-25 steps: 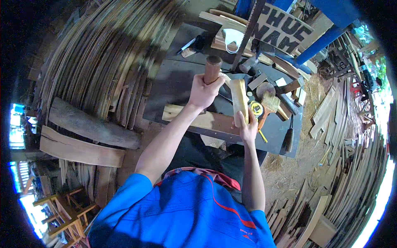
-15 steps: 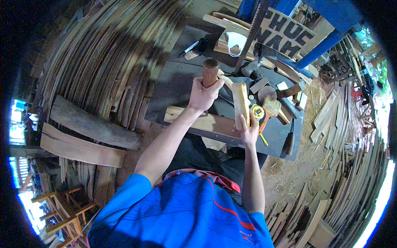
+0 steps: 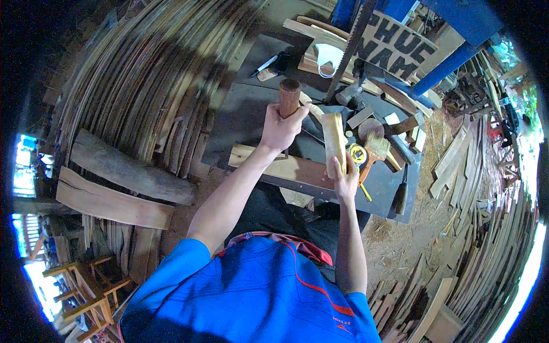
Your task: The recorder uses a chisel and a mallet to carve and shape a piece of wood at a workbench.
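Observation:
My left hand is wrapped round the thick brown wooden handle of a chisel, held upright. A short dark piece of its blade shows below the hand, over a pale wooden board on the bench's near side; whether it touches the board I cannot tell. My right hand grips the lower end of a pale, long wooden block, tilted with its top away from me. Just right of that hand lie a yellow tape measure and an orange-handled brush.
The dark bench also bears a hammer, a white mask and a dark-handled tool. A toothed saw blade rises at the back beside blue metal posts. Stacked planks flank the left.
The view has shifted very slightly. Both hands keep their grips and nearly the same places over the bench.

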A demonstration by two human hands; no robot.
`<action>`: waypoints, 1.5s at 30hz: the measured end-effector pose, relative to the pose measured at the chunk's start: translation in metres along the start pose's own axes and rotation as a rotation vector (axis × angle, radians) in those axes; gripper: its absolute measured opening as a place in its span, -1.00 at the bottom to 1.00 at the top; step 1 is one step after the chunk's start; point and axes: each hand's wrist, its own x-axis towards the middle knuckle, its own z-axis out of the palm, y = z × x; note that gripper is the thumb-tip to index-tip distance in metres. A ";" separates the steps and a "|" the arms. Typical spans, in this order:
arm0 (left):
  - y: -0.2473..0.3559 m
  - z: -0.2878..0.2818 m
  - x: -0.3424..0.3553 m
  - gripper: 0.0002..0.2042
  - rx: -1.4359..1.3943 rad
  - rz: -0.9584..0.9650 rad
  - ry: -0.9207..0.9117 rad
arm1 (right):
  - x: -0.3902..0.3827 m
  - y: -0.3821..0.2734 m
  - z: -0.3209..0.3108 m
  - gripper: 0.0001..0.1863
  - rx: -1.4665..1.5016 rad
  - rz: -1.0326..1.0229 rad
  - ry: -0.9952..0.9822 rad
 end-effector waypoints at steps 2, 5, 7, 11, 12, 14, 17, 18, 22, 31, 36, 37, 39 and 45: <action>0.000 -0.001 0.001 -0.68 0.008 -0.015 0.009 | -0.002 -0.006 0.003 -0.55 0.083 0.049 -0.006; -0.003 -0.002 0.004 -0.72 0.000 -0.021 0.008 | -0.004 -0.011 0.006 -0.54 0.139 0.079 0.008; -0.004 -0.004 0.003 -0.75 -0.011 -0.016 0.008 | -0.007 -0.012 0.006 -0.54 0.113 0.075 -0.003; -0.002 0.000 0.003 -0.70 0.021 -0.020 0.011 | 0.001 0.011 -0.002 -0.54 -0.114 -0.061 0.044; -0.001 -0.003 0.001 -0.70 0.047 -0.012 0.015 | -0.002 0.006 0.000 -0.54 -0.064 0.009 0.027; -0.002 -0.008 0.001 -0.71 0.044 -0.020 0.018 | -0.005 -0.003 0.005 -0.54 -0.001 0.066 0.001; -0.003 0.000 0.004 -0.71 0.020 -0.025 0.002 | 0.002 0.014 -0.003 -0.54 -0.052 -0.001 0.039; -0.004 0.001 0.004 -0.71 0.014 -0.029 0.008 | 0.004 0.017 -0.003 -0.54 -0.158 -0.114 0.077; -0.002 -0.001 0.008 -0.71 0.029 -0.005 -0.019 | 0.008 0.009 0.000 -0.53 -0.094 -0.090 0.049; -0.004 0.009 -0.013 -0.84 0.179 -0.003 -0.009 | -0.003 0.015 -0.003 -0.61 -0.091 -0.082 0.033; 0.004 0.015 -0.015 -0.82 0.182 0.015 -0.024 | 0.003 0.034 -0.004 -0.56 -0.043 -0.057 0.032; 0.006 0.018 -0.014 -0.73 0.152 0.074 -0.005 | 0.005 0.036 -0.003 -0.55 -0.050 -0.047 0.039; 0.005 0.020 -0.013 -0.63 0.121 0.134 0.011 | 0.007 0.041 -0.004 -0.55 -0.057 -0.038 0.048; -0.002 0.016 -0.009 -0.65 0.130 0.132 0.005 | 0.006 0.036 -0.006 -0.56 -0.096 -0.038 0.070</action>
